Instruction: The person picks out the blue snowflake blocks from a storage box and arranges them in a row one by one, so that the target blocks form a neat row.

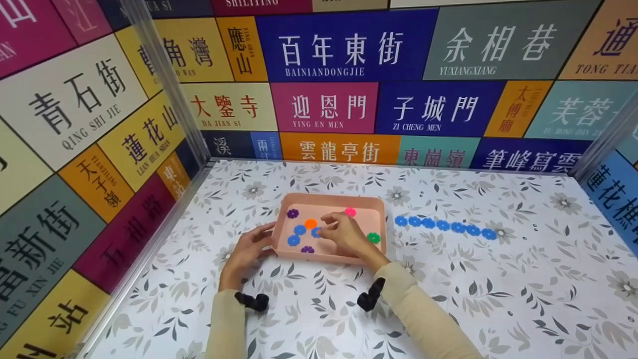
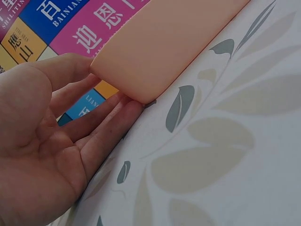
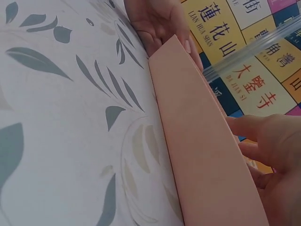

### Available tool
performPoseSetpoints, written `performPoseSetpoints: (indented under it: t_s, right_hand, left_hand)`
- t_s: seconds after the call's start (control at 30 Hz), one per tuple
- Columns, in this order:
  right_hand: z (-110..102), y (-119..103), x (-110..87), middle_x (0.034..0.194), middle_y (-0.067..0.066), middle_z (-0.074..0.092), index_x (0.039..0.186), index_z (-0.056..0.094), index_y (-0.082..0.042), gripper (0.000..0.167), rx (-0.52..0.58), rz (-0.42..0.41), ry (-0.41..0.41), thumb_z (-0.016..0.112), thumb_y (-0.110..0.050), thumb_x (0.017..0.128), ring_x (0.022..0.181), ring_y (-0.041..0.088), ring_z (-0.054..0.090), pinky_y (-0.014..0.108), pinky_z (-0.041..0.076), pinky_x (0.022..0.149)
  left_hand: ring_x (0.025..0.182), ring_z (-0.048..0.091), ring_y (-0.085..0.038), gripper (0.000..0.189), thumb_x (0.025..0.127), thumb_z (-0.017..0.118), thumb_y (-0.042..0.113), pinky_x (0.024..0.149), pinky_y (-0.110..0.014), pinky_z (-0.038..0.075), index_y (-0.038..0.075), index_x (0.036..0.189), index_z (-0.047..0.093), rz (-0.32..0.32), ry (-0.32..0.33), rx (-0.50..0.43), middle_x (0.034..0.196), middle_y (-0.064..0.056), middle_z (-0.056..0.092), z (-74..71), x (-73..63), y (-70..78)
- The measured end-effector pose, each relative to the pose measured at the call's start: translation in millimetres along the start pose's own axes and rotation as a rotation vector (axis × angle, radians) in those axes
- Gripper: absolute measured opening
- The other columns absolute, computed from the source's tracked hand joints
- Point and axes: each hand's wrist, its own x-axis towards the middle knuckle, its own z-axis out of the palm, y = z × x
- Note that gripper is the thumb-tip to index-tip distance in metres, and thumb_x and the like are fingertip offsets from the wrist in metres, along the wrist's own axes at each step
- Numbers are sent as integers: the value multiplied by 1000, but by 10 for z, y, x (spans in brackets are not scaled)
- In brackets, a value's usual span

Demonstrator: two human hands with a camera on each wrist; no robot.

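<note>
A pink tray (image 1: 381,219) lies on the table with several small plastic snowflake discs in it. My left hand (image 1: 246,253) grips its near left corner, and in the left wrist view the fingers (image 2: 129,107) lie against the outer wall. Over the tray is my right hand (image 1: 345,234), thumb and fingers parted, fingertips beside a blue disc (image 1: 315,233). The right wrist view hides those fingertips behind the tray wall (image 3: 202,155). Two more blue discs (image 1: 299,230), an orange disc (image 1: 310,224), two purple discs (image 1: 293,214), a pink disc (image 1: 349,213) and a green disc (image 1: 373,238) lie around.
To the right of the tray, a row of several blue discs (image 1: 443,225) runs across the leaf-patterned tabletop (image 1: 523,279). Colourful sign-printed walls (image 1: 329,107) stand at the back and sides. A clear strip (image 1: 172,80) marks the left corner.
</note>
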Motion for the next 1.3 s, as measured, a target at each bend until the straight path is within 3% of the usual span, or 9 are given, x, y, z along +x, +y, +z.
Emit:
performPoseSetpoints:
  t_s: [0.23,0.73,0.97,1.1,1.3]
  right_hand:
    - [89,18,57,119,13,68,128,64,-5,45,-16,48,10,78,-17,86,108,26,62,39,55,100]
    - [167,64,152,114,12,60,122,67,-1,47,-74,70,22,82,-10,79,105,26,59,38,54,102]
    - [175,48,151,107,13,62,113,72,2,40,-135,6,48,84,-8,76,97,24,59,37,55,95]
    - [181,32,152,105,11,61,110,74,0,36,-145,23,54,84,-8,76,95,23,57,36,55,93]
    - [188,18,155,105,10,60,102,75,-2,28,-179,32,58,84,-10,77,95,23,57,37,54,93]
  left_hand:
    - [125,61,-27,52,92,65,10,97,-39,59,17,142,56,-29,17,58,144,-12,58,4,4,13]
    - [123,63,-25,51,91,65,9,96,-37,59,18,141,58,-41,24,26,143,-11,59,2,-1,11]
    - [126,61,-27,52,92,65,8,96,-37,59,17,143,56,-51,26,38,145,-12,57,1,0,7]
    - [127,60,-26,53,92,66,13,98,-37,58,21,143,56,-76,36,81,146,-10,56,2,7,5]
    - [128,59,-27,52,92,66,13,99,-38,58,21,143,56,-69,33,65,146,-10,56,3,13,2]
